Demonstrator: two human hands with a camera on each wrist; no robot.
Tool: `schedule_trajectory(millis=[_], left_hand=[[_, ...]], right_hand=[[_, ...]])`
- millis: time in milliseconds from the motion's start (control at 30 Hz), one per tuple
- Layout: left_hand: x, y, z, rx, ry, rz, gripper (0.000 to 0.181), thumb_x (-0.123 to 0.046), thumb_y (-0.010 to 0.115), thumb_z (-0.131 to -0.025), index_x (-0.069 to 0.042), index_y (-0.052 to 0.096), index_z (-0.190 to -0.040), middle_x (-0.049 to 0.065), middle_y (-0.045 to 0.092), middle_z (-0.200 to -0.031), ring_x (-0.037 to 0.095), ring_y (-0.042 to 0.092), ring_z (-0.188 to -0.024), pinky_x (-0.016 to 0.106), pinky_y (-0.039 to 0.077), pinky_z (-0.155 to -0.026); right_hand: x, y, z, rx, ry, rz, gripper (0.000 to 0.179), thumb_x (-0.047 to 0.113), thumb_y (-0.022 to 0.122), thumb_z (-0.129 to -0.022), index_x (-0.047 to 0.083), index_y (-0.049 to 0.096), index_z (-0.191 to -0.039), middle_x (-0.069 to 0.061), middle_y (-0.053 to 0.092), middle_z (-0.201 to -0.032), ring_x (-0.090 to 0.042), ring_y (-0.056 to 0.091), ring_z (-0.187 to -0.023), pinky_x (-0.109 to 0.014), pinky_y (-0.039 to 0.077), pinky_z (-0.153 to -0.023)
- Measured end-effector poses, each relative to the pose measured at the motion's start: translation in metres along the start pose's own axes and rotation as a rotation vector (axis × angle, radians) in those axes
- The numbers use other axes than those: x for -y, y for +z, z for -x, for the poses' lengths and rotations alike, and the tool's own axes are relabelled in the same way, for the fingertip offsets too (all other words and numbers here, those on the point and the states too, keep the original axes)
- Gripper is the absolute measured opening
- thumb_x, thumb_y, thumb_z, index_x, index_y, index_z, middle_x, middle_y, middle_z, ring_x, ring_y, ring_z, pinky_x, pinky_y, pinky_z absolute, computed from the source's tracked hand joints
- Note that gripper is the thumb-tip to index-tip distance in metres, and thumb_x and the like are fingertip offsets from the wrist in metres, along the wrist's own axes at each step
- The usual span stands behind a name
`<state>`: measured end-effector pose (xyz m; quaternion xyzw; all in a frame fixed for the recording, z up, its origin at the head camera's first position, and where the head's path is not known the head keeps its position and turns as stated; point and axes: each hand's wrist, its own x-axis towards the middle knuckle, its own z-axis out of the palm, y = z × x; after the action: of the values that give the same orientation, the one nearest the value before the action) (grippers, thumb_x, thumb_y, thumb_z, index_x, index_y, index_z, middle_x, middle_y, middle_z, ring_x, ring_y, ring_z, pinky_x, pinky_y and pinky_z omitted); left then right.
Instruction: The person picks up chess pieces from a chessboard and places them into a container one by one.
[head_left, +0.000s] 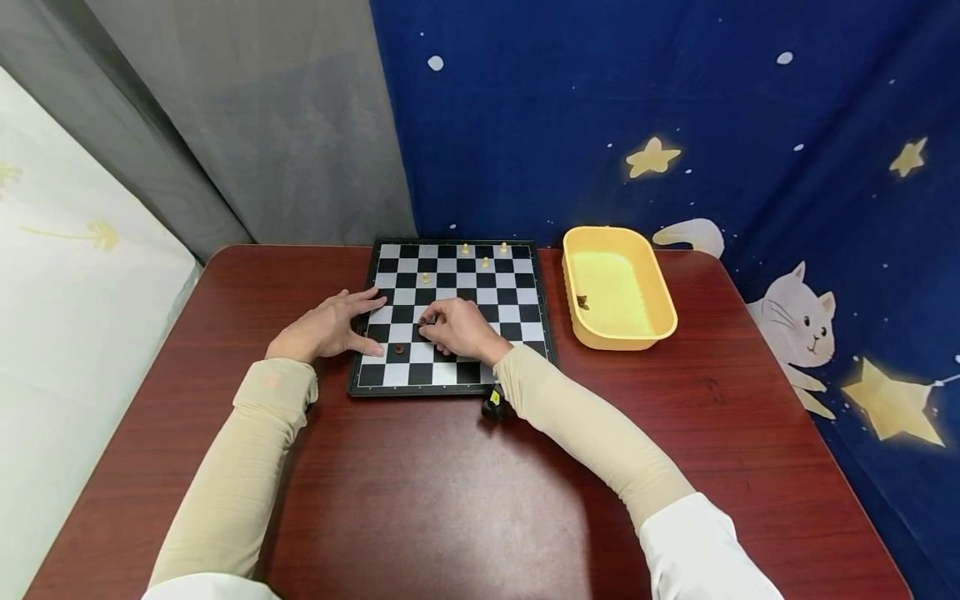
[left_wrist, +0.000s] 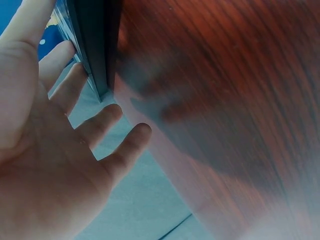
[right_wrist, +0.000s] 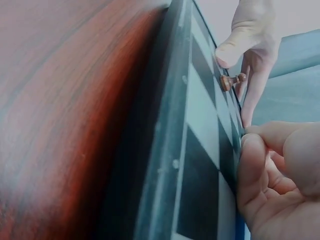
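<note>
- Apparently placing: the right hand (head_left: 461,327) pinches a dark piece (head_left: 425,321) toward the chessboard's (head_left: 415,377) left edge.
- Left hand (head_left: 330,327): fingers spread over that edge.
- Next likely calls for a clean release, clear of the brown pawn (head_left: 399,349) toward the near-left corner.

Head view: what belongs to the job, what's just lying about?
In the job:
chessboard, left hand at its edge
brown pawn on it
small dark piece pinched by the right hand
pale pieces
likely the yellow tray and its brown contents

Just background:
blue curtain
gray curtain
</note>
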<state>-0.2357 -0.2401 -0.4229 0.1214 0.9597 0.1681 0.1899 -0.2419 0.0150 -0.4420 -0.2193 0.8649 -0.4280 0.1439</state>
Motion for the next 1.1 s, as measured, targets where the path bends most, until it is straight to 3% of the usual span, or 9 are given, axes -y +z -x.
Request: schedule_trajectory(millis=[267,767,1100], left_hand=[[0.001,0.000,-0.001,-0.002,0.003,0.006,0.102,-0.056,0.082,-0.078,-0.025,0.032,-0.162,0.003,0.017,-0.173,0.042,0.010,-0.160,0.066,0.024,-0.123],[0.000,0.001,-0.001,-0.005,0.008,0.002,0.101,-0.055,0.082,-0.079,-0.024,0.033,-0.161,0.004,0.018,-0.173,0.043,0.010,-0.159,0.065,0.023,-0.124],[0.001,0.001,0.002,-0.011,0.006,0.007,0.101,-0.055,0.082,-0.078,-0.024,0.033,-0.161,0.004,0.018,-0.173,0.043,0.011,-0.159,0.066,0.023,-0.123]], right_hand=[[0.002,-0.006,0.001,0.019,-0.004,0.002,0.015,0.018,0.072,-0.095,0.009,0.073,-0.107,-0.001,0.065,-0.063,-0.011,0.060,-0.048,-0.026,0.053,-0.052],[0.013,-0.021,0.004,-0.024,-0.016,0.015,0.015,0.023,0.072,-0.095,0.009,0.073,-0.102,0.000,0.065,-0.061,-0.008,0.060,-0.053,-0.020,0.044,-0.054],[0.022,-0.035,0.013,-0.024,-0.026,0.067,0.015,0.027,0.070,-0.096,0.012,0.073,-0.099,-0.016,0.072,-0.073,-0.013,0.061,-0.054,-0.021,0.042,-0.049]])
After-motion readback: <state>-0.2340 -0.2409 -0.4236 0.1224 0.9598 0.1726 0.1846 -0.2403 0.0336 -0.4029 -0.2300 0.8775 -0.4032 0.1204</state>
